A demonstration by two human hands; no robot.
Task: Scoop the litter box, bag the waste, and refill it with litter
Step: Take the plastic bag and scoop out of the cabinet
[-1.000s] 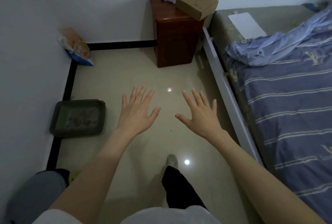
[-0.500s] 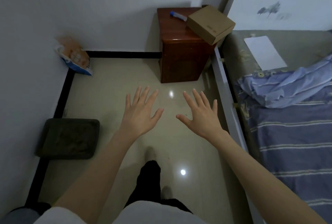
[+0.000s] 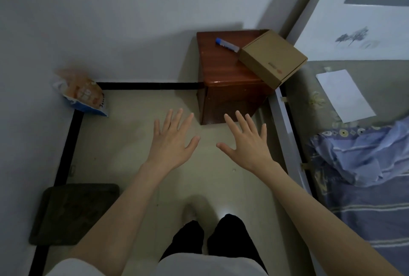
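Head view shows both hands stretched out over the floor (image 3: 124, 142), palms down. The left hand (image 3: 171, 140) and the right hand (image 3: 247, 145) have all fingers spread wide and hold nothing. The litter box (image 3: 73, 213), a dark shallow tray, lies on the floor against the left wall, nearer than the left hand and well apart from it, to its left. The litter bag (image 3: 83, 94) leans in the far left corner. A wooden cabinet (image 3: 225, 89) stands just beyond the right hand's fingertips, with a cardboard box (image 3: 273, 58) on top.
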